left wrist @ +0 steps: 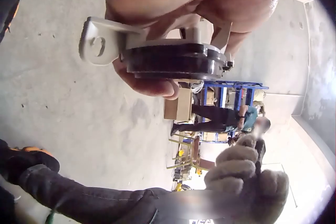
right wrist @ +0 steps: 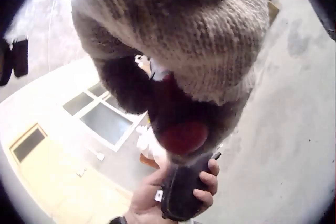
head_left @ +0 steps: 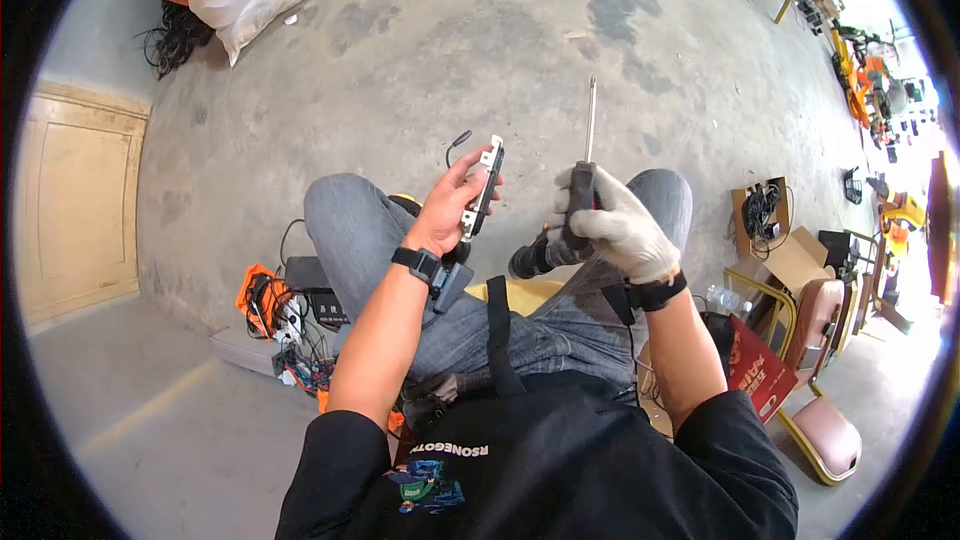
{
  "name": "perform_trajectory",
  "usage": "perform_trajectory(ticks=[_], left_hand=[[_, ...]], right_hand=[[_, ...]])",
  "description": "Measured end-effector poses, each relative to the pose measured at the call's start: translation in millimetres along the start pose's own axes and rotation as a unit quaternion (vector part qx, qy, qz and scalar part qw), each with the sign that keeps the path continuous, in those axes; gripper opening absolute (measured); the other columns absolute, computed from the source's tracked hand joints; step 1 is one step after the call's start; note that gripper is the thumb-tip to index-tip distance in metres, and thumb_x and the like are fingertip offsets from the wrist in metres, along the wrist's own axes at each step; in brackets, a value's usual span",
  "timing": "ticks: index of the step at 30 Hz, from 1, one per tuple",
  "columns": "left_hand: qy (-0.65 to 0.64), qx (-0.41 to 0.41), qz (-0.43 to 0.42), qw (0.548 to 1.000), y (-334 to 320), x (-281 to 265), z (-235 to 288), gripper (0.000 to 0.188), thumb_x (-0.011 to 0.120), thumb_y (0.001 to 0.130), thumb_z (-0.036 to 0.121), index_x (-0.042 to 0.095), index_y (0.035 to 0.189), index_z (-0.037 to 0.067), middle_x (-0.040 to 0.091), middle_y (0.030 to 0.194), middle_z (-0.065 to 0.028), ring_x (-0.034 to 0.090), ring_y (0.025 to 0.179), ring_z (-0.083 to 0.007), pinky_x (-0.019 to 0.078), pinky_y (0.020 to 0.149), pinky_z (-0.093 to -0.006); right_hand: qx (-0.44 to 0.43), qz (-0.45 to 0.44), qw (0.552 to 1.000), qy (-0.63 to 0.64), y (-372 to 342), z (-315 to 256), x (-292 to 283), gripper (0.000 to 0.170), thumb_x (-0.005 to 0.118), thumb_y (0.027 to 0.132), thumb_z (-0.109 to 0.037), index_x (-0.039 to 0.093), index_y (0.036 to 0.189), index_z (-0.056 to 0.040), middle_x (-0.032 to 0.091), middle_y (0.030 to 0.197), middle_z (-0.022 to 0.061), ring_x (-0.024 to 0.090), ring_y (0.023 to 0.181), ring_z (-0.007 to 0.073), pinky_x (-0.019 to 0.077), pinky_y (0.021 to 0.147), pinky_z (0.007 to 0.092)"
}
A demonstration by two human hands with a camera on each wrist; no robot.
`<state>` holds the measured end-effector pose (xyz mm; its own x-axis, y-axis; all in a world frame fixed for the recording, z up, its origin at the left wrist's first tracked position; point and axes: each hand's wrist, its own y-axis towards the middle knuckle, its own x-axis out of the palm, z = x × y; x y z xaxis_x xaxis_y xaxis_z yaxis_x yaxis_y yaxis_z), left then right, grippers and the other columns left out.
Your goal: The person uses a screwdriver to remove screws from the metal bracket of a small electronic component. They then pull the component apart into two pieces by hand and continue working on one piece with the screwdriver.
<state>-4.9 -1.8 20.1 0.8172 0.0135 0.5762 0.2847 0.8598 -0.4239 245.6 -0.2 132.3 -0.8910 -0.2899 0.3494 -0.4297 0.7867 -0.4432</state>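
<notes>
Your L hand (head_left: pixel 445 210) grips the blk-and-white part (left wrist: pixel 173 64), thumb on one side, fingers curled round the other; it's up over the floor (head_left: pixel 480 60), near your left knee (head_left: pixel 345 210). Your gloved R hand (head_left: pixel 625 230) wraps the screwdriver (head_left: pixel 590 125) by its handle, shaft pointing to the far side. Tool's just right of the part, not touching it. A short blk cable (head_left: pixel 461 139) shows just beyond the L hand; can't tell if it's attached.

Step in hand, as I judge it: lining up part & tool, w/ no driving underway. Next move prob. calls for a firm L grip, the fastening spot turned to face you, then the tip swung down & left, square to it. (Mind the tab w/ the hole (left wrist: pixel 113 40); it sticks out & could snag.) Can't see any screw, so check 1st.
</notes>
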Motion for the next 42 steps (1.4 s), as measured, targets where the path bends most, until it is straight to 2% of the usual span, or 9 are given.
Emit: perform_trajectory(ticks=[2,5,6,9,12,18,22,28,42], left_hand=[[0.013,-0.005,0.003,1.0,-3.2,1.6,-1.1,0.046,0.057,0.103,0.021,0.047,0.147,0.015,0.067,0.109,-0.0071,0.065,0.089,-0.014,0.054,0.071,-0.0268],[0.014,-0.011,-0.008,1.0,-3.8,3.9,-0.1,0.045,0.057,0.103,0.02,0.048,0.147,0.015,0.066,0.107,-0.0055,0.065,0.089,-0.0134,0.0537,0.071,-0.0259],[0.015,-0.01,-0.011,1.0,-4.9,5.7,0.7,0.045,0.057,0.103,0.02,0.048,0.147,0.015,0.066,0.107,-0.0055,0.065,0.089,-0.0134,0.0537,0.071,-0.0259],[0.016,-0.005,0.012,1.0,-6.9,10.7,1.5,0.045,0.058,0.102,0.018,0.049,0.146,0.015,0.064,0.1,-0.0001,0.064,0.084,-0.0095,0.053,0.068,-0.0239],[0.032,-0.011,-0.014,0.999,-5.3,5.0,0.2,0.046,0.06,0.102,0.021,0.049,0.146,0.016,0.063,0.108,0.0026,0.06,0.085,-0.0061,0.0559,0.072,-0.0257],[0.016,-0.011,0.019,1.0,-2.5,2.7,-5.5,0.045,0.06,0.101,0.015,0.049,0.145,0.011,0.064,0.1,0.0026,0.06,0.079,-0.0062,0.0557,0.069,-0.0259],[0.045,-0.006,0.017,0.999,-5.4,6.7,-2.4,0.045,0.053,0.103,0.011,0.047,0.148,0.009,0.066,0.105,0.0018,0.062,0.083,-0.0066,0.055,0.071,-0.0255],[0.028,-0.02,0.039,0.999,-6.0,12.2,-3.6,0.045,0.05,0.103,0.007,0.046,0.148,0.011,0.066,0.109,-0.0003,0.061,0.079,-0.0065,0.0545,0.065,-0.0229],[0.054,-0.04,0.022,0.998,-5.7,12.6,-9.5,0.044,0.052,0.103,0.01,0.047,0.146,0.015,0.068,0.109,-0.0001,0.065,0.077,-0.0092,0.0544,0.063,-0.0259]], right_hand=[[-0.018,0.022,0.999,-0.021,14.3,5.7,11.5,0.038,0.066,0.084,-0.008,0.055,0.119,0.0032,0.061,0.096,0.0067,0.063,0.082,0.0167,0.0533,0.07,0.0306],[-0.057,0.126,0.951,-0.275,34.7,9.9,32.6,0.031,0.072,0.086,-0.02,0.064,0.103,0.0036,0.07,0.084,0.0097,0.067,0.076,0.0167,0.0535,0.071,0.0313],[-0.138,0.131,0.927,-0.324,42.1,21.0,34.7,0.031,0.072,0.087,-0.022,0.066,0.105,0.0014,0.072,0.087,0.0149,0.07,0.079,0.0209,0.0542,0.073,0.0332],[-0.15,0.142,0.89,-0.407,49.6,23.0,50.1,0.028,0.072,0.086,-0.019,0.066,0.109,-0.0044,0.07,0.091,0.016,0.07,0.084,0.0318,0.0546,0.076,0.0379],[-0.191,0.167,0.865,-0.433,57.2,33.1,52.9,0.029,0.073,0.085,-0.019,0.065,0.109,-0.0044,0.069,0.092,0.0158,0.069,0.085,0.0334,0.0542,0.076,0.0402],[-0.245,0.2,0.814,-0.488,59.7,39.4,52.3,0.02,0.075,0.082,-0.018,0.063,0.092,-0.006,0.065,0.086,0.0155,0.065,0.081,0.0384,0.0521,0.071,0.0455],[-0.298,0.187,0.807,-0.475,58.1,42.8,49.4,0.013,0.072,0.081,-0.014,0.065,0.087,-0.0058,0.064,0.082,0.0177,0.064,0.08,0.0395,0.0515,0.07,0.0462],[-0.242,0.162,0.828,-0.48,50.8,37.9,48.9,0.025,0.067,0.08,-0.017,0.06,0.098,-0.0008,0.064,0.092,0.0217,0.063,0.09,0.0433,0.0519,0.079,0.0495],[-0.167,0.174,0.839,-0.488,48.5,46.8,40.9,0.031,0.067,0.084,-0.024,0.058,0.102,-0.0008,0.066,0.093,0.021,0.066,0.089,0.0414,0.0537,0.076,0.0486]])
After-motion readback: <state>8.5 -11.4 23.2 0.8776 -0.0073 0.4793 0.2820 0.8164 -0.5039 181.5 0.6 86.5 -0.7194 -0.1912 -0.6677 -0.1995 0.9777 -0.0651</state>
